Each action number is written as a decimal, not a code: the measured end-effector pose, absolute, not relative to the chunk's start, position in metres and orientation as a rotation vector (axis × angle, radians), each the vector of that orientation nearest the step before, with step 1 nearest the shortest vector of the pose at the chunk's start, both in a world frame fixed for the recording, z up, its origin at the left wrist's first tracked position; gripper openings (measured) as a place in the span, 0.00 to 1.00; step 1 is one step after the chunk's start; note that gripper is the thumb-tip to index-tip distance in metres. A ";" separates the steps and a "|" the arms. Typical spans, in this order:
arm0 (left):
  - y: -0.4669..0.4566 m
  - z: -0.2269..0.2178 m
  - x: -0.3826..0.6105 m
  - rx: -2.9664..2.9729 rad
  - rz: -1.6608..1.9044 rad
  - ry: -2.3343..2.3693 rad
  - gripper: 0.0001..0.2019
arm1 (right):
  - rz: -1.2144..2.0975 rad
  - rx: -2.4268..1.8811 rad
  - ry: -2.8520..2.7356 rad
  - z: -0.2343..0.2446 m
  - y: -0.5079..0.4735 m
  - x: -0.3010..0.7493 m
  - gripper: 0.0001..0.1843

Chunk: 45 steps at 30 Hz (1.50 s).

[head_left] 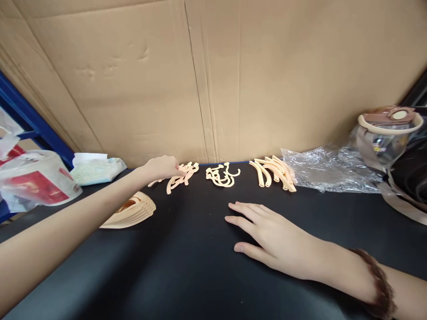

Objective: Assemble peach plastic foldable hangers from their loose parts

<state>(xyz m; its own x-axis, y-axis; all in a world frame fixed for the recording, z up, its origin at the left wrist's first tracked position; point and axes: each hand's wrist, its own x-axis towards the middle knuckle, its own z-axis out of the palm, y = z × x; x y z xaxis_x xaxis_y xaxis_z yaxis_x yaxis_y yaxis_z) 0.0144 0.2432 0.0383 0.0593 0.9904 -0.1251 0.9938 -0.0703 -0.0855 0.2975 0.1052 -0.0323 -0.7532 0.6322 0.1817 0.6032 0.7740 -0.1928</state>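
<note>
My left hand (163, 168) reaches to the far side of the table, at the left pile of slim, curved beige plastic pieces (182, 178). Its fingers point down at the pile's left end and are mostly hidden, so I cannot see whether they grip a piece. My right hand (271, 231) lies over the black table with fingers spread and nothing in it. Beyond it sit a middle pile of smaller hooked beige pieces (223, 175) and a right pile of thicker curved strips (275, 172). Under my left forearm is a stack of flat beige parts (138, 212).
Cardboard (213, 80) walls off the table's back edge. To the right are crumpled clear plastic (328, 171) and a clear bottle (388, 140) with a strap. On the left stand a tissue pack (96, 171), a wrapped roll (43, 178) and a blue frame (36, 115).
</note>
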 end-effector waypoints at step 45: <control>0.117 -0.023 0.054 1.577 0.684 1.213 0.18 | 0.225 -1.004 -2.757 -0.027 0.103 0.294 0.27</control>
<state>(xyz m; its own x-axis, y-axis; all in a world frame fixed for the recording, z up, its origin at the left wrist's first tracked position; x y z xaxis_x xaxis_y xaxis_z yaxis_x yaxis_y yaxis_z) 0.0538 0.1169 -0.0225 0.3394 0.9317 -0.1294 0.3715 -0.0065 0.9284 0.2942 0.1030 -0.0271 -0.7498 0.6481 0.1334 0.6178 0.7579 -0.2095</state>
